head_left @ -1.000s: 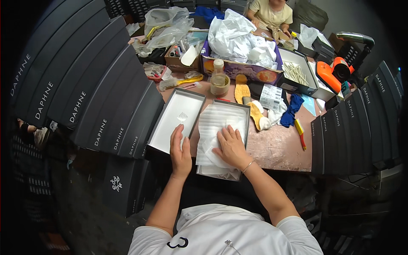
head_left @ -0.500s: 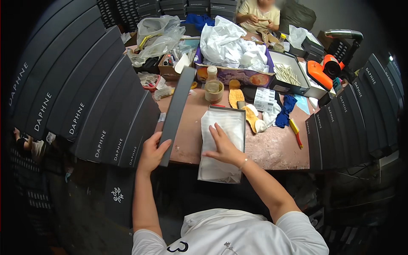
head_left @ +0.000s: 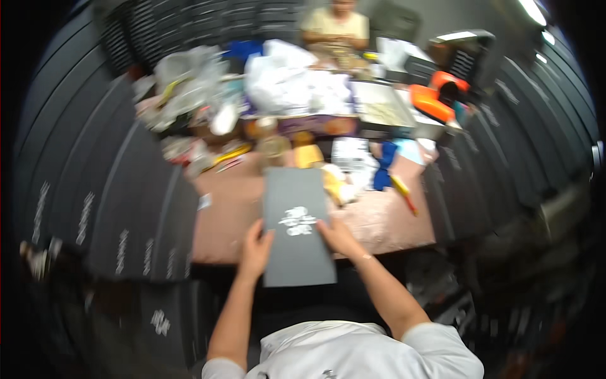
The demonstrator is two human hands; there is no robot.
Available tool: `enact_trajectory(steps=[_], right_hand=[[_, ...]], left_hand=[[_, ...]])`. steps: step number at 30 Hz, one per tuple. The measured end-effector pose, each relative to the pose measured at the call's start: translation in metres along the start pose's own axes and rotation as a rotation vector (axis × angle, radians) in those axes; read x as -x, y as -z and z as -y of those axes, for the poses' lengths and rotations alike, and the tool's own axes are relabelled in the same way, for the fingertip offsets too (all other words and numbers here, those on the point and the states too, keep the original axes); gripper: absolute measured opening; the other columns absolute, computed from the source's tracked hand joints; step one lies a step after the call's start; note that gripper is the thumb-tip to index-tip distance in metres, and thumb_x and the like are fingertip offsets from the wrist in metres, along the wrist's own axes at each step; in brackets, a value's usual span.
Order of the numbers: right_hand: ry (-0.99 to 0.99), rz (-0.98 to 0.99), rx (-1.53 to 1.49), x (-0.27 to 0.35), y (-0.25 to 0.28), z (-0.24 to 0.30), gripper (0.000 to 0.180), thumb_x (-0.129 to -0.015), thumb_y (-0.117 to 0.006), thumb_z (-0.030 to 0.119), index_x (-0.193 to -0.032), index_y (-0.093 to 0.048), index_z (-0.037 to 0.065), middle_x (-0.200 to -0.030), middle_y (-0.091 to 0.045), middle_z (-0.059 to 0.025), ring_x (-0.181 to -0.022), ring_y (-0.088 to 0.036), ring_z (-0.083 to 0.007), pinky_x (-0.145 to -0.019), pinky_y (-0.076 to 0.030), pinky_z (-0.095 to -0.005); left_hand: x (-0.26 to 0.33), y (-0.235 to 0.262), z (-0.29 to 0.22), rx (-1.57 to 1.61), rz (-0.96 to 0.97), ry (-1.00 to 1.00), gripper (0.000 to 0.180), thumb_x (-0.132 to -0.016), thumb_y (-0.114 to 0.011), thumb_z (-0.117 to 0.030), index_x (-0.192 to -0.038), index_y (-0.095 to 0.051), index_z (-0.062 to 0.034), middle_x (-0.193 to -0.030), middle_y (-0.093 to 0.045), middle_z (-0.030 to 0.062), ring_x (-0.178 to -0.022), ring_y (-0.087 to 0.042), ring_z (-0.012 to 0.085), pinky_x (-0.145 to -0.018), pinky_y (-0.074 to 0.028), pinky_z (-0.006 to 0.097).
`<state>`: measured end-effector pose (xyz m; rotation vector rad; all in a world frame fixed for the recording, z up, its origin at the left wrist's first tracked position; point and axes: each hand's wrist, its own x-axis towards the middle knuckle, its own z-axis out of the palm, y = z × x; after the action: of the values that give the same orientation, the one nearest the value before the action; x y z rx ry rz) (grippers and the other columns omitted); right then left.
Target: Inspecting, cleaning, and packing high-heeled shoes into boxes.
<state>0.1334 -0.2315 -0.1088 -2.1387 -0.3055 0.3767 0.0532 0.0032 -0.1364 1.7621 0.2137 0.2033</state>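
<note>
A dark grey shoebox with white lettering on its lid lies at the table's front edge, its near end jutting past the edge. The lid covers the box, so its inside is hidden. On its left side my left hand holds the lid's edge, thumb near the top. My right hand grips the opposite side, with the thumb over the lid's rim. Beyond the box's far end are a round jar and yellow-and-white cloth pieces. Motion blurs the picture.
Tall rows of dark shoeboxes flank the table on the left and right. Farther back stand a carton of white paper, plastic bags and an orange tool. A yellow-red brush lies right. Another person sits opposite.
The lid, held upright in my left hand before, now lies over the box and hides the white paper. My right hand has moved from the paper to the box's right side. The view has shifted.
</note>
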Motion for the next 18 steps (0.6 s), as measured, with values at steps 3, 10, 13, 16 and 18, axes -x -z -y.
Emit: enact_trajectory(steps=[3,10,13,16,18], right_hand=[[-0.008,-0.069,0.098,-0.026,-0.018,-0.016,0.065,-0.09,-0.051,0.052,-0.102,-0.062,-0.011,-0.091,-0.065,-0.0296,-0.087,-0.066,-0.0378,-0.079,-0.05,-0.0425],[-0.076,0.002,-0.664,0.009,-0.023,-0.002,0.063,-0.089,-0.061,0.044,-0.131,-0.051,-0.002,-0.113,-0.063,-0.0201,-0.1,-0.062,-0.0216,-0.083,-0.05,-0.032],[0.168,-0.061,-0.378,0.021,-0.014,0.003,0.079,-0.088,-0.061,0.047,-0.14,-0.035,-0.005,-0.138,-0.043,-0.0279,-0.13,-0.042,-0.0321,-0.108,-0.031,-0.0362],[0.478,-0.084,-0.172,0.051,0.073,0.087,0.083,-0.086,-0.06,0.053,-0.138,-0.037,-0.007,-0.139,-0.038,-0.0304,-0.129,-0.039,-0.039,-0.108,-0.031,-0.0397],[0.884,-0.335,0.222,0.102,0.129,0.148,0.083,-0.08,-0.062,0.06,-0.14,-0.04,0.007,-0.143,-0.032,-0.0272,-0.132,-0.032,-0.0437,-0.108,-0.023,-0.0534]], left_hand=[[-0.026,0.008,0.016,-0.061,-0.107,0.055,0.04,-0.092,-0.061,-0.018,-0.121,-0.054,0.008,-0.111,-0.062,0.0152,-0.1,-0.06,0.0185,-0.085,-0.049,0.031],[0.01,-0.012,0.031,0.538,0.078,0.307,0.062,-0.095,-0.044,-0.051,-0.129,-0.048,0.0013,-0.121,-0.057,0.0136,-0.107,-0.058,0.023,-0.089,-0.048,0.034],[0.04,-0.027,-0.008,0.938,0.185,0.256,0.062,-0.095,-0.041,-0.049,-0.135,-0.043,-0.0021,-0.13,-0.051,0.0144,-0.116,-0.052,0.0268,-0.096,-0.045,0.039],[0.029,-0.029,-0.084,1.177,0.295,0.213,0.064,-0.092,-0.04,-0.048,-0.137,-0.041,-0.0029,-0.132,-0.05,0.0153,-0.118,-0.051,0.0297,-0.099,-0.043,0.042],[0.014,-0.042,-0.17,1.223,0.283,0.137,0.06,-0.094,-0.039,-0.048,-0.134,-0.045,-0.0036,-0.129,-0.053,0.0138,-0.115,-0.054,0.0278,-0.097,-0.045,0.041]])
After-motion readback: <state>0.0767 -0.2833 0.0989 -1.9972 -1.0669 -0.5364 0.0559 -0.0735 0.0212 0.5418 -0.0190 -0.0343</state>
